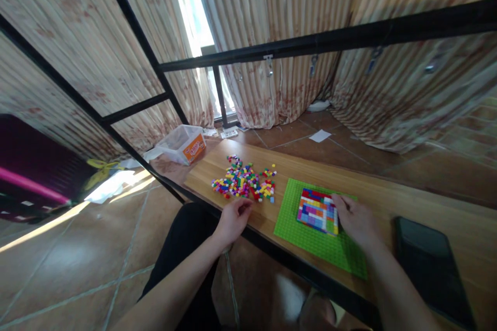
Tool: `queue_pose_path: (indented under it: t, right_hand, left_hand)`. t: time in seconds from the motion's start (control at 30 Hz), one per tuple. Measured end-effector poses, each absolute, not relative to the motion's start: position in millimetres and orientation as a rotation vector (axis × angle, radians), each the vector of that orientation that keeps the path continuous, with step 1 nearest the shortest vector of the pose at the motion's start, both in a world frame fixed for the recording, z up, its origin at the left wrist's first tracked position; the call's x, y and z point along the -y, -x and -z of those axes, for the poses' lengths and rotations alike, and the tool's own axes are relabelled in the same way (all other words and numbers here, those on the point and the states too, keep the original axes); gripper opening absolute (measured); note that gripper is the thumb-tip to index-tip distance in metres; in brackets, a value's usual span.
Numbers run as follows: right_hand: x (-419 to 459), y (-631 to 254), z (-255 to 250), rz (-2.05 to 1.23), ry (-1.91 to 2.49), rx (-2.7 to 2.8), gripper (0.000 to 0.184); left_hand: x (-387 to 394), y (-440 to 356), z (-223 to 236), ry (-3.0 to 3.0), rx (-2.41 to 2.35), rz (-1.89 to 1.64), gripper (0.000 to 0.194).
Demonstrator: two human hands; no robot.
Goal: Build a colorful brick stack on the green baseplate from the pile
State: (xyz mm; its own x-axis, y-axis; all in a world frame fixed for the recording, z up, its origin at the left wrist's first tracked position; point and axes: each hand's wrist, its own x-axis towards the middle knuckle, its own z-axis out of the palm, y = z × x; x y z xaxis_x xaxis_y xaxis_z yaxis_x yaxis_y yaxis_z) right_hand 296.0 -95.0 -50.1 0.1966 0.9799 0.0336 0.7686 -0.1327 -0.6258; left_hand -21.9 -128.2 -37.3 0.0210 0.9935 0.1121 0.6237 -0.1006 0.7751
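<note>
- Left hand [233, 221], loose bricks' [241, 182] six o'clock: narrow grip, contents unclear.
- Right hand [356, 221], brick block's [315, 213] two o'clock: likewise.
- Bricks seem light, stiff; sides suit pinching.

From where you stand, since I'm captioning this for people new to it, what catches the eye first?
Probably the bright green baseplate on the wooden bench, with a multicoloured brick block on it and the right hand at its edge. Next, the loose heap of small bricks, just beyond the left hand.
</note>
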Motion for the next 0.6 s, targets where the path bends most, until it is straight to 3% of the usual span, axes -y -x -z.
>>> queue_pose_path:
  t: [0.27,0.6]
  right_hand:
    - [93.2,-299.1,55.0,-0.479,1.969,1.626,0.054]
    - [94.9,-297.3,52.7,-0.475,1.935,1.64,0.052]
  left_hand:
    - [112.2,30.4,33.2,-2.056,-1.761,-0.849,0.024]
    - [68.1,25.0,26.9,-2.494,-1.69,-0.473,0.026]
